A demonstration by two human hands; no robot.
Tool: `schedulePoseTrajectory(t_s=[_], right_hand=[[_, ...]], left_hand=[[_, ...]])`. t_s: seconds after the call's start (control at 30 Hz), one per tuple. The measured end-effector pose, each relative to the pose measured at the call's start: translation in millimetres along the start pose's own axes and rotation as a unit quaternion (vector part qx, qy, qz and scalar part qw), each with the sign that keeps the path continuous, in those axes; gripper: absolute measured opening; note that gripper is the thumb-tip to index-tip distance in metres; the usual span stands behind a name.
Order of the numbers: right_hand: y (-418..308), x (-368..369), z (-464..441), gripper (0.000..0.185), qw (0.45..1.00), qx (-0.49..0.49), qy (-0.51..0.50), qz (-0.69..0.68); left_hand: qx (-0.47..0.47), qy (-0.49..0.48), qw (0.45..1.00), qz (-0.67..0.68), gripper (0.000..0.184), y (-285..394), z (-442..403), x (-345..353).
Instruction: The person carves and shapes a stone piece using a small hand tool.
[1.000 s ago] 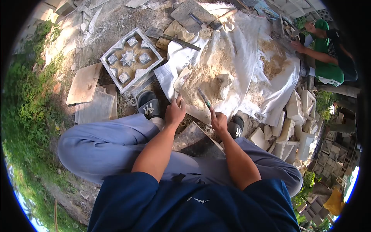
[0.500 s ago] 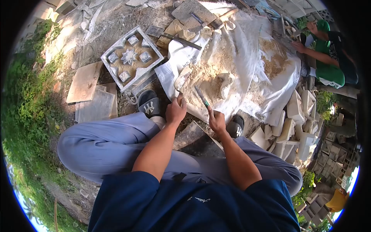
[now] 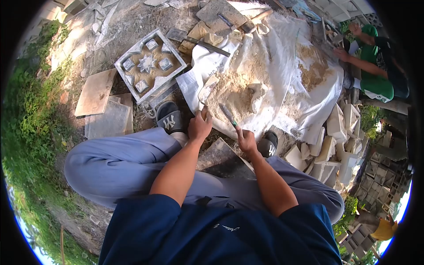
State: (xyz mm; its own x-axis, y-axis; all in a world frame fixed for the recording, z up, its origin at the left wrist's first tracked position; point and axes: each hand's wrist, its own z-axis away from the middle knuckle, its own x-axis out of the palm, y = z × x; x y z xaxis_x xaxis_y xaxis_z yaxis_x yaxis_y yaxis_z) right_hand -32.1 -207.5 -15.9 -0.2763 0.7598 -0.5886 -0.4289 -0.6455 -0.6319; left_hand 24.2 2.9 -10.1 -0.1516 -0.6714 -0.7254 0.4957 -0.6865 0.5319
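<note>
My left hand (image 3: 200, 127) is closed round the handle of a trowel (image 3: 206, 90), whose pale, powder-coated blade lies at the left edge of the powder heap. My right hand (image 3: 246, 141) grips a long narrow tool (image 3: 228, 114) with a green part near its handle; its flat blade points up and left over the powder. Tan powder (image 3: 234, 90) is heaped on a white sheet (image 3: 190, 86), with a rough pale lump (image 3: 257, 98) at its right side.
A patterned mould (image 3: 152, 66) sits at the upper left, with flat boards (image 3: 95, 92) below it. Pale blocks (image 3: 329, 148) are piled at the right. Another person (image 3: 371, 66) sits at the upper right. A metal bar (image 3: 207, 46) and hammer (image 3: 245, 27) lie beyond the sheet.
The tool in my right hand has shifted slightly left and down, together with the hand. My left hand has barely moved and keeps its grip.
</note>
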Motion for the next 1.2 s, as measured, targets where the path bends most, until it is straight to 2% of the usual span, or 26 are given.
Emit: schedulePoseTrajectory(t_s=[0.07, 0.13, 0.2, 0.27, 0.33, 0.4, 0.43, 0.53, 0.6, 0.67, 0.73, 0.8, 0.83, 0.93, 1.07, 1.2], right_hand=[[9.7, 8.4, 3.2, 0.073, 0.999, 0.001, -0.005, 0.041], [10.0, 17.2, 3.2, 0.074, 0.991, 0.054, 0.05, 0.109], [6.5, 12.0, -5.7, 0.076, 0.993, 0.072, 0.025, 0.091], [-13.6, -6.3, -3.0, 0.075, 0.998, 0.052, 0.006, 0.017], [-13.9, -6.7, -2.3, 0.07, 0.998, 0.055, 0.005, 0.013], [-11.2, -5.7, 0.9, 0.069, 1.0, 0.004, 0.023, 0.001], [-2.8, -2.1, 0.1, 0.069, 0.999, 0.033, -0.004, 0.043], [9.9, 9.0, 3.2, 0.07, 0.99, 0.07, 0.009, 0.12], [7.1, 8.9, -2.0, 0.073, 0.992, 0.064, 0.006, 0.105], [-14.5, -3.5, -2.4, 0.074, 0.998, 0.052, -0.013, 0.024], [-15.8, -0.5, -0.2, 0.07, 0.999, 0.035, -0.001, 0.005], [-14.0, 1.6, 2.5, 0.064, 0.997, -0.047, 0.048, -0.035], [-8.4, 3.6, 6.7, 0.059, 0.998, -0.048, 0.048, -0.017], [5.4, 12.3, 6.6, 0.067, 0.996, 0.057, 0.003, 0.075], [-7.6, 1.2, -2.9, 0.071, 0.997, 0.073, -0.018, 0.034], [-13.7, 0.8, 3.3, 0.071, 0.999, 0.027, 0.034, -0.027]], left_hand=[[0.009, 0.003, 1.0, 0.007, 0.044, -1.8, -2.0, 2.8], [0.013, 0.006, 1.0, 0.006, 0.043, 1.0, -1.0, 0.2], [0.008, 0.006, 1.0, 0.007, 0.043, -1.7, -0.3, 0.7], [0.028, 0.001, 1.0, 0.012, 0.043, -6.3, -2.0, 3.8], [0.015, 0.0, 1.0, 0.006, 0.043, -4.1, -1.9, 2.7], [0.004, 0.001, 1.0, 0.002, 0.043, -1.9, -0.6, 1.9], [0.007, 0.004, 1.0, 0.001, 0.043, -2.4, -1.2, 1.8], [0.019, 0.009, 1.0, 0.017, 0.043, -2.7, -1.9, 2.7], [0.02, 0.007, 0.999, 0.032, 0.043, -5.1, -2.8, 3.1], [0.023, 0.006, 1.0, 0.007, 0.042, -4.5, -1.5, 3.1], [0.01, 0.003, 1.0, 0.007, 0.042, -1.3, 1.7, -0.6], [0.001, 0.006, 1.0, 0.011, 0.041, 0.3, 2.9, -1.6], [0.0, -0.002, 1.0, 0.012, 0.041, -0.7, 3.0, -1.7], [0.011, 0.002, 1.0, 0.018, 0.042, 2.4, 1.1, -3.5], [0.022, 0.012, 0.999, 0.029, 0.043, -7.1, -2.8, 4.9], [0.005, 0.0, 1.0, -0.001, 0.042, -6.0, -2.3, 4.8]])
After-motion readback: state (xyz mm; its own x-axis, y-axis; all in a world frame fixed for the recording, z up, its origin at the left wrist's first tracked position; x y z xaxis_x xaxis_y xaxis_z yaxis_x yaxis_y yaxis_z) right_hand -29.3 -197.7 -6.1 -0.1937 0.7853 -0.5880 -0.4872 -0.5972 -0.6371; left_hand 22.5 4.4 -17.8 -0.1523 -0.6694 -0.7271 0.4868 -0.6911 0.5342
